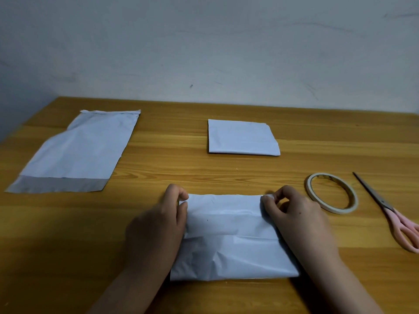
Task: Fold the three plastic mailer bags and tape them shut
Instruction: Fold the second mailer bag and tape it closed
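- Plainly the mailer bag [231, 236] in hand is thin, light, slippery film — it creases easily but will likely spring open, so its far corners are the place to hold it.
- Left hand [163, 223] pinches the far left corner with curled fingers; right hand [292, 214] pinches the far right corner likewise.
- It lies near the table's [204, 173] front edge, between both hands.
- One folded bag [242, 138] sits behind; one flat bag [77, 152] lies far left.
- All three look empty and flat — tape roll [332, 193] and scissors [390, 214] wait at right.
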Available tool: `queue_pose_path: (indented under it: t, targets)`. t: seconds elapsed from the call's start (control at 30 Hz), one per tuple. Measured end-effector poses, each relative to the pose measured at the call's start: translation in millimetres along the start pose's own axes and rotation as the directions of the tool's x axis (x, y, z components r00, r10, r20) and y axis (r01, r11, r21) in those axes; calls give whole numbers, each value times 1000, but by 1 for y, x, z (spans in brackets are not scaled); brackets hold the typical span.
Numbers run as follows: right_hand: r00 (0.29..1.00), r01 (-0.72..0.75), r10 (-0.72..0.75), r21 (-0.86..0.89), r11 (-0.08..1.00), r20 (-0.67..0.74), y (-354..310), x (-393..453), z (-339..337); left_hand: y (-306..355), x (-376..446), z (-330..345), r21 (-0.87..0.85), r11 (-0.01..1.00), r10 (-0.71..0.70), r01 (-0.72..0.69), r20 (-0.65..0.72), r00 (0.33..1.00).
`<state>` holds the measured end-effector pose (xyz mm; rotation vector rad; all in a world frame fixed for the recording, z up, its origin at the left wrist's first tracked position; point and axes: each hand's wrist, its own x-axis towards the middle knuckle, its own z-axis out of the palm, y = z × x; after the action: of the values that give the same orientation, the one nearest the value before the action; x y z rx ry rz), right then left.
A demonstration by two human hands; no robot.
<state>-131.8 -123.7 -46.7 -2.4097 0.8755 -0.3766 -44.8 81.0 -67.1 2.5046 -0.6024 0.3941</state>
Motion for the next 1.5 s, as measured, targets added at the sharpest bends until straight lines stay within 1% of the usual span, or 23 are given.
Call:
queue_pose_path:
  t: [0.13,0.27,0.43,0.73,0.83,0.9,1.03,1.1,1.23,1.3,1.4,1.47,1.5]
  targets:
    - [1000,10,-10,-23,1000,-7,1,0,1,2,1,0,26,999,-27,27,18,999]
    - [1000,21,-21,-37,999,-12,2,0,3,3,2,-1,49,999,20,-20,9,1000]
    - [1000,22,-23,-43,999,-14,3,1,4,2,1,-2,96,993,69,-73,48,996]
    - [999,41,-42,-62,997,-18,6,2,6,-1,2,-4,159,980,108,-118,67,992]
    - [999,48,-50,-79,996,-21,7,2,7,3,-1,-9,187,971,138,-146,53,989]
    - [998,55,-57,-87,995,-17,7,2,7,4,-3,-13,207,966,142,-157,84,986]
    - [998,66,-68,-96,993,-19,6,2,6,7,-8,-17,271,927,227,-258,143,963]
    - [997,66,-69,-106,992,-25,5,2,6,9,-8,-19,283,917,240,-282,175,955]
    - [998,62,-65,-137,989,-11,3,4,5,14,-9,-21,328,897,201,-295,293,935]
    - [998,57,-57,-146,988,2,3,4,4,18,-11,-21,343,898,151,-275,348,925]
    - [999,54,-53,-171,984,11,1,3,3,30,-11,-28,316,923,73,-220,417,906]
    - [999,53,-50,-186,981,22,-2,3,2,38,-12,-29,380,904,27,-197,410,912]
    - [998,54,-49,-195,979,28,-3,3,2,40,-12,-29,423,877,41,-228,407,912]
